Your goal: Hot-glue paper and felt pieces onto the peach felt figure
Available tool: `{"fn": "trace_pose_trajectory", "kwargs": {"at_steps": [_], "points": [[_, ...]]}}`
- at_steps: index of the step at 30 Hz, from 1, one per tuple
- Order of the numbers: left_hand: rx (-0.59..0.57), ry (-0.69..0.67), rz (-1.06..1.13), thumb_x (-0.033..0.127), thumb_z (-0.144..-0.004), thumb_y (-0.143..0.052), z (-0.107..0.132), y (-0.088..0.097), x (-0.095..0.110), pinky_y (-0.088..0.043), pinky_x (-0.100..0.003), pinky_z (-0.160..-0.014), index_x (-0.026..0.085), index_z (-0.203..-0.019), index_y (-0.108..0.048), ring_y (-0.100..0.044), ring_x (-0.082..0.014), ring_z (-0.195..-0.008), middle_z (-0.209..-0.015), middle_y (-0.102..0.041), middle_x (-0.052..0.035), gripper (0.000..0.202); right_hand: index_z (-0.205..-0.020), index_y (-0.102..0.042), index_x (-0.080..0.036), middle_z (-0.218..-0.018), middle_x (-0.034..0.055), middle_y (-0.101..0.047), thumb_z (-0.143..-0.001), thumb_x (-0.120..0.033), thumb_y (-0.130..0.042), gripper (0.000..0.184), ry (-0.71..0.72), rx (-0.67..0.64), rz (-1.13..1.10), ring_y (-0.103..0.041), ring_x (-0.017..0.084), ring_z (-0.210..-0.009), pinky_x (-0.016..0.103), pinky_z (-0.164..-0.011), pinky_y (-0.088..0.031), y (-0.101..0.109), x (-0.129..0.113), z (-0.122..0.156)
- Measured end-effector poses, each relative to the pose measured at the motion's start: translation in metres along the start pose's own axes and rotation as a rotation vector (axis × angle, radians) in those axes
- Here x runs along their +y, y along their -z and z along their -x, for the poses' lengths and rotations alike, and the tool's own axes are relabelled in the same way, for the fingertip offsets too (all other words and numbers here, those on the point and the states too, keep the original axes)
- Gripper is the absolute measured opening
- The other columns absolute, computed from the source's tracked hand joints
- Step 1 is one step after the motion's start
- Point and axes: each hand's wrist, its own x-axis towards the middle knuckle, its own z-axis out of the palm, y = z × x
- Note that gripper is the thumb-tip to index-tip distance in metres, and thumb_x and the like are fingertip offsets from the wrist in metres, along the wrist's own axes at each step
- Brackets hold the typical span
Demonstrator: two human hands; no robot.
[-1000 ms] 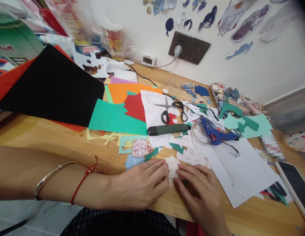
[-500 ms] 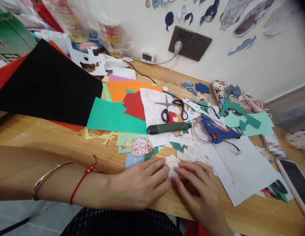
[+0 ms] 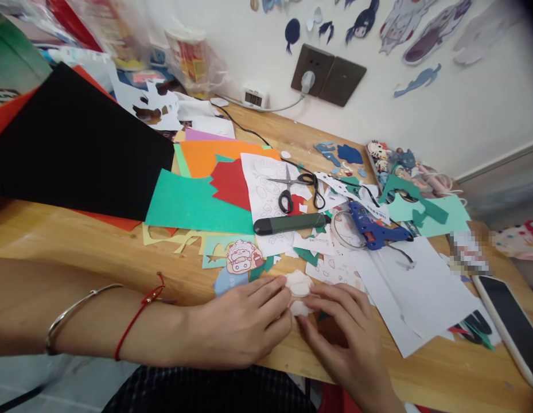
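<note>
A small pale cream cut-out piece [image 3: 299, 290] lies near the front edge of the wooden table [image 3: 94, 246]. My left hand [image 3: 242, 324] rests palm down beside it, fingertips pinched against its left edge. My right hand [image 3: 346, 338] comes in from the right, fingers curled and pressing on its lower right side. A silver bangle and a red string sit on my left wrist. Just behind my left fingers lies a cartoon figure cut-out [image 3: 239, 258].
Sheets of black [image 3: 77, 143], green [image 3: 193, 203], orange and red paper cover the left and middle. Scissors [image 3: 298, 189], a dark green cutter [image 3: 290, 223], a blue glue gun [image 3: 372, 226] and white papers [image 3: 412, 292] lie behind my hands. A phone [image 3: 505, 321] is at right.
Both hands stay on the cream piece. My right fingers have curled tighter and shifted a little onto it. The view has drifted slightly.
</note>
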Motion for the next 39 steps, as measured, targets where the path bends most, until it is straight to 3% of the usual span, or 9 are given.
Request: {"fn": "trace_pose_trajectory", "kwargs": {"at_steps": [11,21,27,35,39], "points": [[0.000,-0.006,-0.005,0.015,-0.088,-0.041,0.0005,-0.0017,0.0000,-0.045,-0.041,-0.097,0.005,-0.101,-0.057,-0.053,-0.0307,-0.112,-0.112,-0.059,-0.0189,0.023,-0.096,-0.062,-0.018,-0.090,0.0036,-0.068,-0.078,-0.007,-0.057,0.021,0.045,0.048,0.017,-0.057,0.016,-0.085,0.035,-0.079,-0.044,0.0030,-0.0033,-0.0074],[0.021,0.032,0.062,0.016,-0.087,-0.042,-0.0021,0.0007,-0.0021,-0.043,-0.042,-0.098,0.005,-0.095,-0.057,-0.056,-0.0294,-0.107,-0.105,-0.061,-0.0181,0.021,-0.095,-0.062,-0.018,-0.095,0.0073,-0.063,-0.073,-0.016,-0.067,0.023,0.004,0.018,0.068,-0.051,0.020,-0.091,0.036,-0.076,-0.043,-0.0014,-0.0020,0.0014],[0.011,0.073,0.058,0.020,-0.083,-0.048,-0.0032,-0.0007,-0.0025,-0.041,-0.045,-0.100,0.004,-0.099,-0.054,-0.051,-0.0338,-0.114,-0.120,-0.054,-0.0244,0.023,-0.094,-0.062,-0.020,-0.093,0.0056,-0.063,-0.073,-0.016,-0.066,0.022,-0.025,0.030,0.029,-0.052,0.020,-0.090,0.035,-0.076,-0.043,0.0002,-0.0010,-0.0020],[-0.014,0.078,0.070,0.022,-0.083,-0.050,-0.0019,-0.0012,-0.0017,-0.039,-0.046,-0.102,0.003,-0.104,-0.054,-0.047,-0.0348,-0.119,-0.124,-0.052,-0.0249,0.029,-0.094,-0.062,-0.019,-0.095,0.0060,-0.063,-0.070,-0.016,-0.069,0.025,-0.009,0.020,-0.007,-0.050,0.021,-0.092,0.037,-0.081,-0.041,0.0015,-0.0036,-0.0032],[0.002,0.080,0.098,0.019,-0.083,-0.049,-0.0018,-0.0012,-0.0021,-0.039,-0.045,-0.103,0.004,-0.104,-0.053,-0.046,-0.0340,-0.120,-0.124,-0.052,-0.0255,0.027,-0.093,-0.062,-0.018,-0.091,0.0060,-0.064,-0.074,-0.014,-0.065,0.020,-0.042,0.080,0.016,-0.052,0.019,-0.087,0.036,-0.078,-0.042,0.0005,-0.0038,-0.0046]]}}
